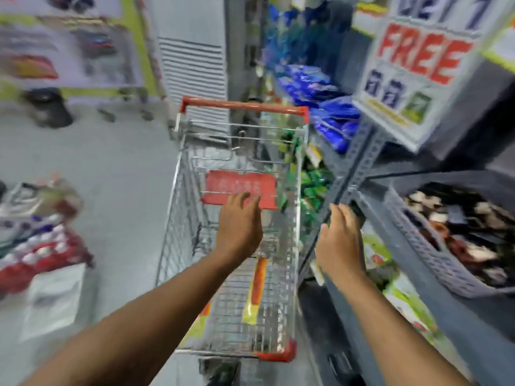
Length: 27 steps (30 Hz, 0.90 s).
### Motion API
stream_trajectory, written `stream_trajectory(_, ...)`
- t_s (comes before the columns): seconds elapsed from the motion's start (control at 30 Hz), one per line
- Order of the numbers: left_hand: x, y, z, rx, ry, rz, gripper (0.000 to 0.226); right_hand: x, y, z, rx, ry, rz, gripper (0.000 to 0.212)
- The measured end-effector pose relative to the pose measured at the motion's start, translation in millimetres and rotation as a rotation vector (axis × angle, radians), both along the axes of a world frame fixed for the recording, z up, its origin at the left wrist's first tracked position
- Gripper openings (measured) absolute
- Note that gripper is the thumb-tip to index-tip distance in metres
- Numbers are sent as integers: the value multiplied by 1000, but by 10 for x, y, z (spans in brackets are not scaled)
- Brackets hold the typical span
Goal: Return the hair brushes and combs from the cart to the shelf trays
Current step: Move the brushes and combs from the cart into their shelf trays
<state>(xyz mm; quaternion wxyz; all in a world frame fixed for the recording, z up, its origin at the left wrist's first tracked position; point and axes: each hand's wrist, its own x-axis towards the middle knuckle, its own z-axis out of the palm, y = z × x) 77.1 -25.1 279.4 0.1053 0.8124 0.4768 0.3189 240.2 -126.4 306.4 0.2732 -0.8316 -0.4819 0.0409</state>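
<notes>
A wire shopping cart (178,246) with a red handle stands in the aisle in front of me. A packaged brush with an orange handle (257,285) lies on its bottom. My left hand (239,221) hovers over the cart basket, fingers apart, holding nothing. My right hand (341,238) is beside the cart's right rim, near the grey shelf upright (359,151), fingers loosely apart and empty. A grey plastic tray (426,246) on the shelf at right holds dark hair items, blurred. The whole frame is motion-blurred.
Blue packets (320,87) and green packets fill the shelves behind the cart. A "FREE" sign (418,68) hangs at the upper right. Stacked goods (41,240) sit on the floor at left. A louvred grey unit (195,79) stands beyond the cart.
</notes>
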Motion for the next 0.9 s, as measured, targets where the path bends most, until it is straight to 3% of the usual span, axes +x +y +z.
stream_trajectory(0.23,-920,603,-842,-324,118,266,25,-707,889,-699,-137,214,164,46)
stream_trajectory(0.4,-1157,765,-1755,-797,181,323,35,-973,1203,-1575,-449,347,149,45)
stream_trajectory(0.53,-1120,635,-2444,-1102,190,347,44,-1023,1173,-2349,-722,494,-13,50)
stream_trajectory(0.63,-1051,473,-2744,-1200,174,456,34,-951,1080,-2745,-854,487,-108,41)
stream_trajectory(0.77,-980,368,-3026,-1186,294,542,23,-943,1024,-3180,-994,472,-192,60)
stream_trajectory(0.9,-956,349,-3150,-1154,423,537,23,-988,1032,-3409,-991,456,-275,66)
